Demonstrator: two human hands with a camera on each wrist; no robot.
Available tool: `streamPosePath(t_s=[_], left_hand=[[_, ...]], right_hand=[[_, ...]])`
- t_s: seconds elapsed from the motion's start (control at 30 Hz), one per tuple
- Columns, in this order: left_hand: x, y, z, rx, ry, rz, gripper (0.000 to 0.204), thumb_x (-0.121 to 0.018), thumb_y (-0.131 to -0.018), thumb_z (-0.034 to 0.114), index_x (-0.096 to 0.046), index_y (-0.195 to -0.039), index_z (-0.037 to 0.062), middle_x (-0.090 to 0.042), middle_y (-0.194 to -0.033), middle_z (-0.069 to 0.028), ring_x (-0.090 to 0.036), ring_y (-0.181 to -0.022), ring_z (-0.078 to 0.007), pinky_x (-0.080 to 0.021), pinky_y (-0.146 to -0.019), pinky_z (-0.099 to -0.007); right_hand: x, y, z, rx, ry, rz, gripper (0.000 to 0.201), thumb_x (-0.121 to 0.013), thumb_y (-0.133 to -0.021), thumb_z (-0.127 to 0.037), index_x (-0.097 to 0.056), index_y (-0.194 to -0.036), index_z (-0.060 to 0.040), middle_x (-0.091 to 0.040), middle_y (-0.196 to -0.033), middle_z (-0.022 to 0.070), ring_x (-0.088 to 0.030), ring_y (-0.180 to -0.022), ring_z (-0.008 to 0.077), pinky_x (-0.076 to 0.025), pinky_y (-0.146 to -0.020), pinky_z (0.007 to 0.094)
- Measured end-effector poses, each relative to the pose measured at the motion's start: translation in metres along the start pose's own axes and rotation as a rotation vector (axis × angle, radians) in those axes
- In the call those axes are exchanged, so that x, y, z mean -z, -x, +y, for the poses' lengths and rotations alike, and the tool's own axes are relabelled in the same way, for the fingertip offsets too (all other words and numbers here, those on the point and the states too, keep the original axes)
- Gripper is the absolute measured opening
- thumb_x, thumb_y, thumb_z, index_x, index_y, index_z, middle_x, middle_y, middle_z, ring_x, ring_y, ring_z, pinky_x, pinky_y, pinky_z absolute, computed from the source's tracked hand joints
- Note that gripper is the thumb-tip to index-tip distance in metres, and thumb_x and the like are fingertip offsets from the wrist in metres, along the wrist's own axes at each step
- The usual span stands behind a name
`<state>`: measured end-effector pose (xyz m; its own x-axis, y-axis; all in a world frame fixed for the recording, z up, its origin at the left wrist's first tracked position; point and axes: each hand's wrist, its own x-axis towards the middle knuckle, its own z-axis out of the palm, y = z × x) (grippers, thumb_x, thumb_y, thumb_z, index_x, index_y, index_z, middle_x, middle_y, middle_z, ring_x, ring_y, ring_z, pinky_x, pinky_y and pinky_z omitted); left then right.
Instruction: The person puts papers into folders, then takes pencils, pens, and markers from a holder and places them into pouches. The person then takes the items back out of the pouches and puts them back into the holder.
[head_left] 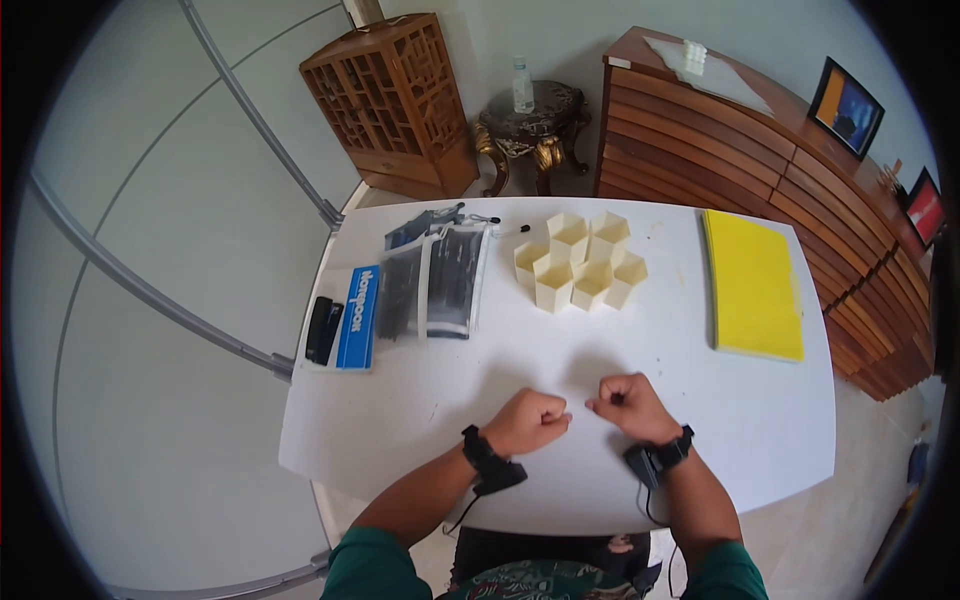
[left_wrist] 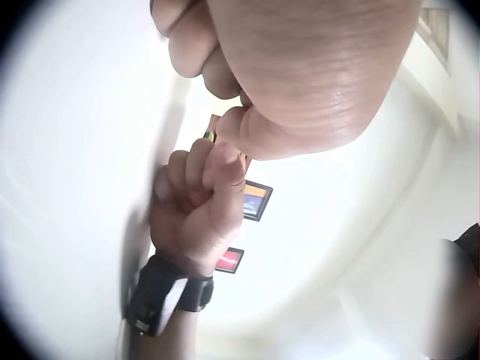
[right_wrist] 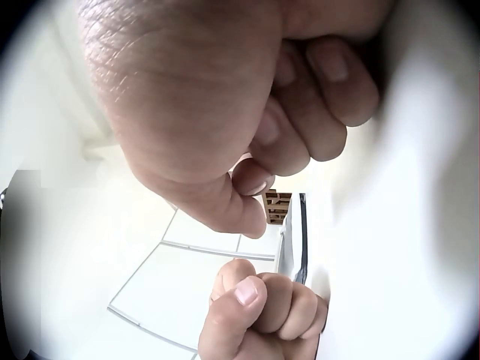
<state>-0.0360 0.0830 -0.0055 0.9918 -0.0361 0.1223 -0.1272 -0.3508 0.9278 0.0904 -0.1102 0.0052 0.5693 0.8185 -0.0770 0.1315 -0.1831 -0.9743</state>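
Both hands are held over the near part of a white table [head_left: 470,390], a small gap between them. The left hand [head_left: 527,422] has its fingers curled in, with nothing seen in it; the left wrist view shows the same hand [left_wrist: 300,67] large at the top. Facing it, the right hand [head_left: 637,407] is also curled, thumb and index finger close together, and no object shows in it. In the right wrist view the right hand [right_wrist: 210,97] fills the top, with the left hand [right_wrist: 262,311] below.
Cream hexagonal cups [head_left: 590,284] stand beyond the hands. To the left lie mesh zip pouches [head_left: 455,280], a blue notebook box [head_left: 358,320] and a black stapler [head_left: 322,330]. A yellow stack [head_left: 755,287] lies at the right.
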Motion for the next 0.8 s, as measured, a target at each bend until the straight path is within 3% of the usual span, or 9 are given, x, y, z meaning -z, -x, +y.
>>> streamPosePath(t_s=[0.2, 0.27, 0.4, 0.47, 0.67, 0.8], left_hand=[[-0.012, 0.005, -0.001, -0.041, -0.199, 0.094, 0.04, -0.068, -0.086, 0.004, -0.034, -0.066, 0.0008, -0.026, -0.059, -0.0093, -0.023, -0.056, -0.0162, -0.027, -0.049, -0.0361], [-0.01, 0.01, 0.006, 0.029, -0.17, 0.068, 0.038, -0.069, -0.085, 0.004, -0.035, -0.068, 0.0009, -0.028, -0.06, -0.0087, -0.025, -0.058, -0.0161, -0.029, -0.05, -0.0355], [-0.004, 0.054, 0.019, 0.038, -0.3, 0.086, 0.035, -0.068, -0.086, 0.006, -0.039, -0.069, 0.0018, -0.032, -0.059, -0.0082, -0.029, -0.057, -0.0152, -0.031, -0.052, -0.0348], [0.0, 0.087, 0.026, 0.108, -0.328, 0.133, 0.029, -0.068, -0.085, 0.009, -0.043, -0.071, 0.0022, -0.038, -0.059, -0.0142, -0.037, -0.052, -0.0258, -0.035, -0.052, -0.0376], [-0.009, 0.199, 0.019, 0.279, -0.432, 0.543, 0.026, -0.07, -0.083, 0.007, -0.046, -0.072, 0.0033, -0.043, -0.058, -0.007, -0.039, -0.052, -0.0183, -0.036, -0.05, -0.0331], [-0.025, 0.239, 0.023, 0.326, -0.507, 0.678, 0.023, -0.068, -0.083, 0.004, -0.048, -0.073, 0.0034, -0.047, -0.06, -0.0061, -0.042, -0.054, -0.0164, -0.037, -0.052, -0.0304]], right_hand=[[-0.001, -0.001, 0.01, 0.044, -0.038, 0.017, 0.041, -0.073, -0.089, -0.011, -0.045, -0.061, -0.0038, -0.037, -0.058, -0.0051, -0.032, -0.059, 0.0057, -0.031, -0.051, 0.0281], [-0.001, 0.0, 0.011, 0.08, -0.024, 0.017, 0.041, -0.073, -0.089, -0.012, -0.044, -0.061, -0.0036, -0.038, -0.057, -0.0051, -0.033, -0.059, 0.0059, -0.031, -0.052, 0.0283], [-0.001, 0.0, 0.016, 0.11, -0.04, 0.013, 0.041, -0.073, -0.088, -0.012, -0.044, -0.061, -0.0035, -0.039, -0.057, -0.0043, -0.033, -0.057, 0.0072, -0.032, -0.052, 0.0289], [0.0, -0.001, 0.02, 0.127, -0.046, 0.007, 0.041, -0.073, -0.088, -0.012, -0.044, -0.061, -0.0035, -0.039, -0.057, -0.004, -0.033, -0.057, 0.0074, -0.032, -0.052, 0.0292], [0.0, -0.005, 0.028, 0.171, -0.079, -0.007, 0.039, -0.073, -0.088, -0.014, -0.047, -0.061, -0.0022, -0.04, -0.056, -0.0021, -0.035, -0.056, 0.0088, -0.034, -0.051, 0.0307], [-0.001, -0.004, 0.029, 0.185, -0.028, 0.011, 0.038, -0.074, -0.087, -0.016, -0.049, -0.062, -0.0012, -0.041, -0.055, -0.0001, -0.036, -0.055, 0.0101, -0.035, -0.051, 0.0317]])
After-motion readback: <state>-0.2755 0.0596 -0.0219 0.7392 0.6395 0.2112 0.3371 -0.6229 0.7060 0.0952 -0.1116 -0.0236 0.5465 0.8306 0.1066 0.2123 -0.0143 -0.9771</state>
